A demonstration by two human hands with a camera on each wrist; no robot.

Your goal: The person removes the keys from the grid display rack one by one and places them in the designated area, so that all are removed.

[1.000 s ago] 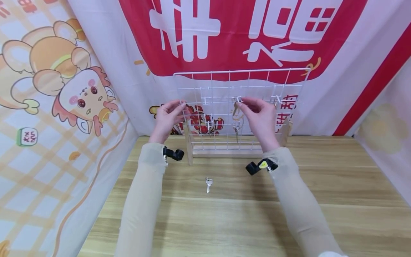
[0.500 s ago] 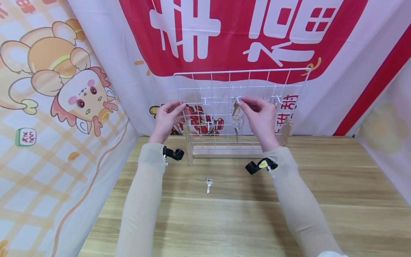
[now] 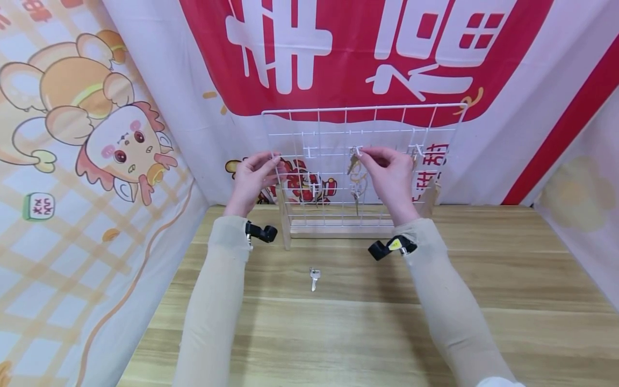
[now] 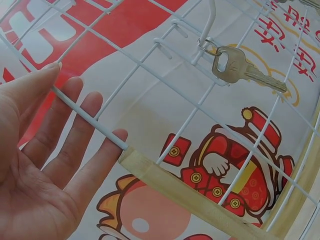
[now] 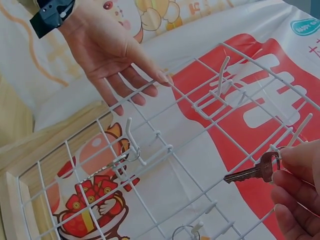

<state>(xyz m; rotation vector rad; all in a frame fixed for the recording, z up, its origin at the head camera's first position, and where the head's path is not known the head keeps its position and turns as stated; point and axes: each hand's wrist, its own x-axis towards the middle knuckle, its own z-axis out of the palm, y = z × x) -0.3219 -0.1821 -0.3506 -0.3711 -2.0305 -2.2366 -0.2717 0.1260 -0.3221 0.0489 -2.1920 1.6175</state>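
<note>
My left hand (image 3: 253,177) holds the left side wire of a white wire grid rack (image 3: 365,108), thumb in front and fingers behind. My right hand (image 3: 393,174) pinches a key (image 5: 255,170) by its ring end, right at an upper middle hook (image 5: 301,129); the fingertips partly hide the ring. The key's blade points left in the right wrist view. Another key (image 4: 237,70) hangs by its ring from a lower left hook. Below my right fingers, one more key (image 3: 357,201) hangs on the grid.
A loose silver key (image 3: 315,278) lies on the wooden table (image 3: 338,333) in front of the rack. The rack stands on a wooden base (image 3: 338,231). A bare upper left hook (image 5: 223,75) juts from the grid. Printed cloth (image 3: 232,140) hangs close behind it.
The key in my right hand has tilted slightly to the left at the hook, and the right wrist has shifted a little. My left hand stays on the side wire.
</note>
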